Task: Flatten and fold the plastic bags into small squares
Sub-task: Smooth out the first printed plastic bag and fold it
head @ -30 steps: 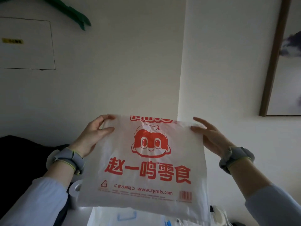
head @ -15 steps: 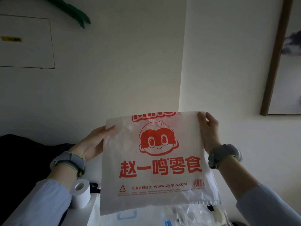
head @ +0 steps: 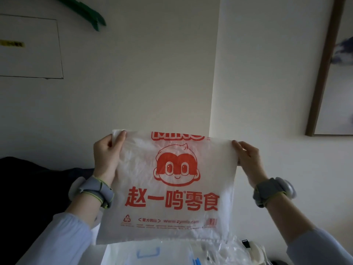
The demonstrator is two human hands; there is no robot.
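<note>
Head view, near first: pale blue sleeves at both lower corners, grey wrist bands with green edging on each wrist. Left hand (head: 106, 155) pinches top-left corner of the plastic bag (head: 172, 188), thumb in front, fingers behind; right hand (head: 248, 157) has its grip on the top-right corner, fingers curled over the edge. Bag hangs in the air between the two hands, held up in front of the wall, stretched fairly flat, top edge sagging a little in the middle, light wrinkles. Below it, low in frame, the counter (head: 114, 255) carries more clear plastic bags (head: 225, 251), crumpled, and something with a blue outline mark; details too dim to tell. Progress, judging: this bag is about flattened, top seems already turned over since the upper logo is cut off, but not yet a small square; folds are left, and the other bags look untouched. Print on bag is red: cartoon face, big "赵一鸣零食", partial "MING" at top, recycling triangle, barcode, a blurred web address, fine print unreadable. Farther back: dark bulk at left, cream wall, wall panel (head: 28, 48) with a yellow label, unreadable, green object (head: 86, 12) above, framed picture (head: 336, 73) at right.
</note>
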